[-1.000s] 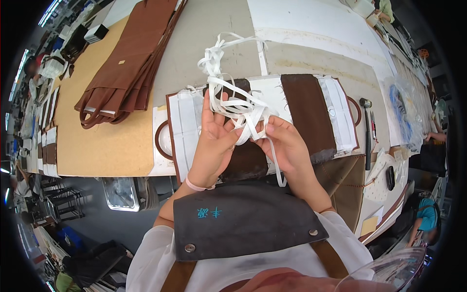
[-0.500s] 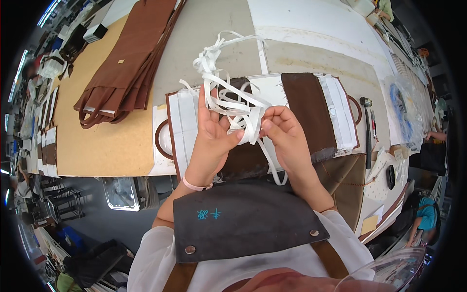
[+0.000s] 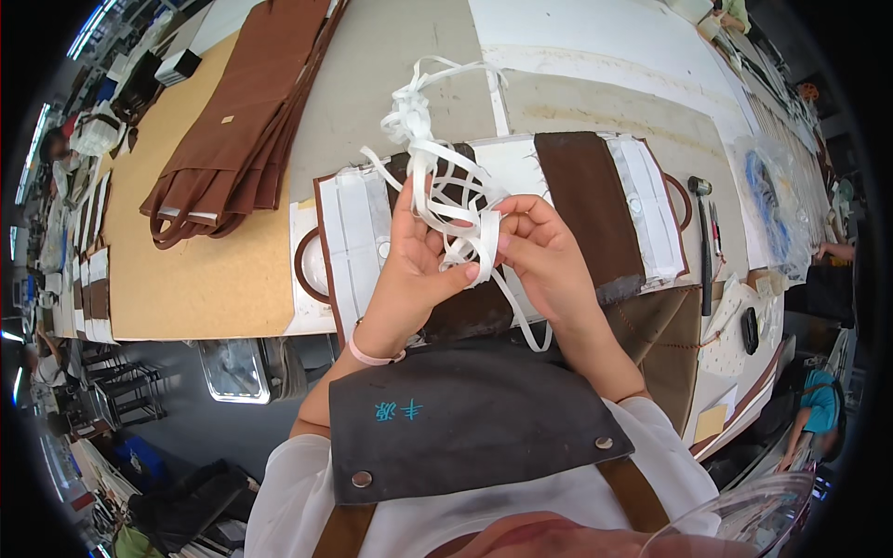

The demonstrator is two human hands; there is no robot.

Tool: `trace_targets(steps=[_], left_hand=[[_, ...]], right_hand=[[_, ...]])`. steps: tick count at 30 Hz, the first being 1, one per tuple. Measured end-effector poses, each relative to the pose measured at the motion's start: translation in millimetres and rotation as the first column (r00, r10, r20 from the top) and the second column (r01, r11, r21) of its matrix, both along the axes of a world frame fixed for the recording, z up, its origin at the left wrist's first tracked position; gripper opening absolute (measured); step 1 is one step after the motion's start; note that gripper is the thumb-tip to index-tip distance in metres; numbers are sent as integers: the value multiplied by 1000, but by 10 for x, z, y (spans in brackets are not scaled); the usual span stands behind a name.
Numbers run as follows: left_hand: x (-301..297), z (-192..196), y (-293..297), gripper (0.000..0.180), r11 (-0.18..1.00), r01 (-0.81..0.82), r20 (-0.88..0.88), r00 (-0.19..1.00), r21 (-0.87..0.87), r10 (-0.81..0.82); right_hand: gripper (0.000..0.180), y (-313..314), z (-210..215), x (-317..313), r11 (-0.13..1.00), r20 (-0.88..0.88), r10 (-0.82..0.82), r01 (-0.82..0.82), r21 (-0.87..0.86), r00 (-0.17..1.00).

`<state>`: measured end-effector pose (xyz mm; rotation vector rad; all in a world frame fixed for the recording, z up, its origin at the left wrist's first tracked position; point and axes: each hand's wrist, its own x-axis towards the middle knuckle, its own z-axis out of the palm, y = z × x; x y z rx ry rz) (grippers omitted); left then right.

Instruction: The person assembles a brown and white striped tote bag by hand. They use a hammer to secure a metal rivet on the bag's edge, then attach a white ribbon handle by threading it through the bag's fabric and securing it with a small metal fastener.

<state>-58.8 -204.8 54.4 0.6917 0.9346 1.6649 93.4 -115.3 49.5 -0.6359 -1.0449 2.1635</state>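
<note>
A tangled bundle of narrow white tape (image 3: 479,244) is between my two hands, above the table. My left hand (image 3: 414,265) grips it with the thumb across its lower part and the fingers behind the loops. With thumb and fingertips my right hand (image 3: 539,244) pinches the right side of the coil. A knotted clump of the tape reaches up past my left fingers, and one loop hangs below my right hand. Beneath lies an opened-out bag piece (image 3: 591,214) with dark brown and white panels; my hands cover its middle. A brown handle (image 3: 307,265) sticks out at its left end.
Stacked brown bags (image 3: 223,139) lie on the tan board (image 3: 214,288) at the left. To the right are a hammer (image 3: 704,246), a small black object (image 3: 750,330) and a clear plastic bag (image 3: 772,219) holding something blue. Other people are at the far right.
Both hands still hold the tape. My left hand and the bundle have shifted slightly to the right, with the left hand now closer to the right one.
</note>
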Motion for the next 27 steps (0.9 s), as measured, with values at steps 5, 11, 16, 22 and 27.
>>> trace_targets(steps=[5, 11, 16, 22, 27], left_hand=[[11, -33, -15, 84, 999, -29, 100, 994, -25, 32], [-167, -148, 49, 31, 962, -247, 286, 919, -121, 272], [-184, -221, 15, 18, 941, -332, 307, 891, -67, 336], [-606, -286, -20, 13, 889, -452, 284, 845, -76, 454], [-1023, -15, 219, 12, 879, -472, 184, 872, 67, 454]], right_hand=[[15, -26, -82, -27, 976, 86, -125, 106, 192, 988], [15, -18, -116, 61, 851, 161, -396, 295, 434, 904], [13, 100, -108, 169, 847, 5, -447, 422, 324, 894], [10, 475, -151, 629, 782, -145, -583, 601, 166, 799], [6, 574, -36, 755, 692, -78, -713, 717, 79, 697]])
